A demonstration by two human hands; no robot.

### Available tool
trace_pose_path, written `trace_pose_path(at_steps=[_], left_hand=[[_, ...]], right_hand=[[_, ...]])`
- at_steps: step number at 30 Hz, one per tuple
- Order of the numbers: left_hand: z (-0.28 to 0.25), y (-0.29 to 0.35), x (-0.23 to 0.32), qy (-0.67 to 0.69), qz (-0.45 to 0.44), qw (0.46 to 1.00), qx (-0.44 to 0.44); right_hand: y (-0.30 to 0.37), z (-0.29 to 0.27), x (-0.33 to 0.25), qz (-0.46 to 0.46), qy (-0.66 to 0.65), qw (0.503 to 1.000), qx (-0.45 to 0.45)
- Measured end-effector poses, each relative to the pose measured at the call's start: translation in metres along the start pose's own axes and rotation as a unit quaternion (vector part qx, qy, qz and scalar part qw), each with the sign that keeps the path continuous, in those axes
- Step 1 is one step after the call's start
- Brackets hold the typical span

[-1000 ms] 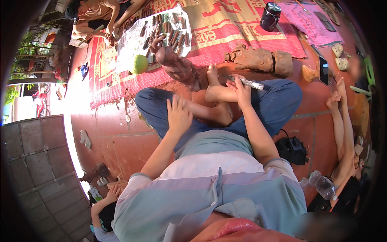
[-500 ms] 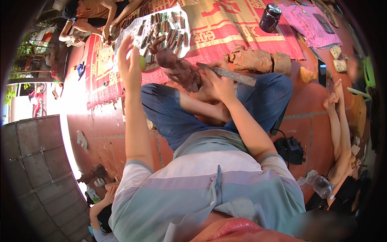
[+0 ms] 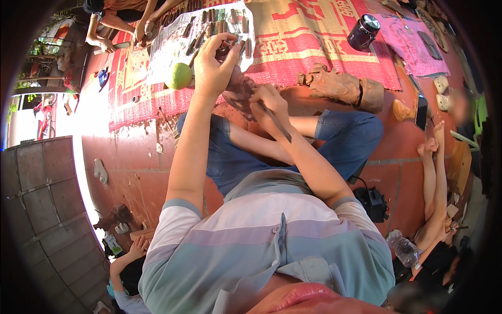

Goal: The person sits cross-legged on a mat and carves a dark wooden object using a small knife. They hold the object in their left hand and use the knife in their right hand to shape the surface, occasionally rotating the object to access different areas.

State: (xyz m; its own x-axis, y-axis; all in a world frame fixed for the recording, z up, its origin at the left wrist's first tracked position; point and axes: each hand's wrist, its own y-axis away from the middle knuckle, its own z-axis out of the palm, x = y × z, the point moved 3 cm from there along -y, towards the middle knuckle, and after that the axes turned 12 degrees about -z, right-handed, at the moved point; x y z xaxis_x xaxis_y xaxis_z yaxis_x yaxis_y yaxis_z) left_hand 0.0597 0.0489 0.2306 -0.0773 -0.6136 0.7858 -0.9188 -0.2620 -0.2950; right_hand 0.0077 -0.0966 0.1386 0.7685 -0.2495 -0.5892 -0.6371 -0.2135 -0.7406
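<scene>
A reddish-brown carved wooden figure (image 3: 238,100) leans in front of my crossed legs. My left hand (image 3: 212,68) is closed around its upper end, with the fingers curled over the far side and partly hiding it. In my right hand (image 3: 270,102) I hold a flat metal file (image 3: 277,123), seen nearly edge-on and slanting back over my wrist. My right fingers are at the lower part of the carving; whether the file touches the wood is hidden. Beside my left wrist a round green fruit (image 3: 179,76) rests on the mat.
Several chisels lie on a white cloth (image 3: 175,44) on the patterned mat (image 3: 293,49). To the right are a rough carved wood block (image 3: 334,90), a dark flask (image 3: 363,34) and a phone (image 3: 421,112). Another person's hand (image 3: 107,45) works at the far left; another person's legs (image 3: 433,172) stretch at right.
My left hand has come down and right from its raised, open position onto the carving's top. The file has swung from pointing right to slanting along my wrist. The green fruit is now uncovered.
</scene>
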Motion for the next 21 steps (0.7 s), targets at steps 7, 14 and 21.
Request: trace_pose_path(at_steps=[7, 14, 21], left_hand=[[-0.004, 0.008, 0.005, -0.007, -0.037, 0.999, 0.029], [-0.022, 0.028, -0.007, -0.079, -0.099, 0.982, 0.142], [-0.035, 0.032, -0.012, -0.071, -0.131, 0.975, 0.165]], right_hand=[[0.003, 0.005, 0.012, 0.041, -0.101, 0.994, 0.014], [0.008, 0.006, 0.026, 0.172, -0.172, 0.970, -0.019], [0.007, 0.027, 0.029, 0.193, -0.161, 0.961, -0.112]])
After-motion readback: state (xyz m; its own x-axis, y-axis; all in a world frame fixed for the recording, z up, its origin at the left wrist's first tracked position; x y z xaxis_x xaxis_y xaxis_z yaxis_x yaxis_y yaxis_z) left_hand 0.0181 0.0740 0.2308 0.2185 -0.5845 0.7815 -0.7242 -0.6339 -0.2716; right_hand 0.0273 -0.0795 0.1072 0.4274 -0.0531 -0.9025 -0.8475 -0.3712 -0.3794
